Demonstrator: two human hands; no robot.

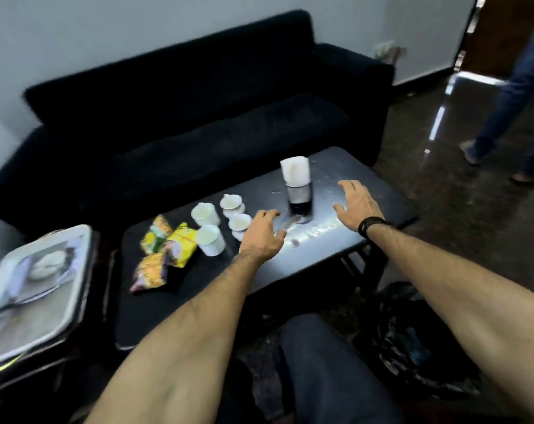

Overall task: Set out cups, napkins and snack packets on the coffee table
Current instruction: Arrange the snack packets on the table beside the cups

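Both forearms reached out from the bottom of the view over a dark-trousered knee, toward the low black surface (366,240). The left hand (261,235) hovered just right of the cups with its fingers loosely spread, holding nothing. The right hand (356,203), a dark band on its wrist, was spread wide and empty over the surface, just right of the napkin holder (298,191).

Judging by the layout, most of the job looked done. Four white cups (221,223) stood in a tight cluster near the middle of the surface. Three yellow snack packets (164,250) lay in a loose pile to their left, overlapping one another. White napkins (294,170) stood upright in the holder behind the hands. What seemed left was spreading the cups and packets out, since all sat bunched on the left half.

A metal tray (76,264) with a spoon and something white on it rested on a side stand at far left. A black sofa (198,102) ran behind. Printing on the packets was too blurred to read; no other writing showed.
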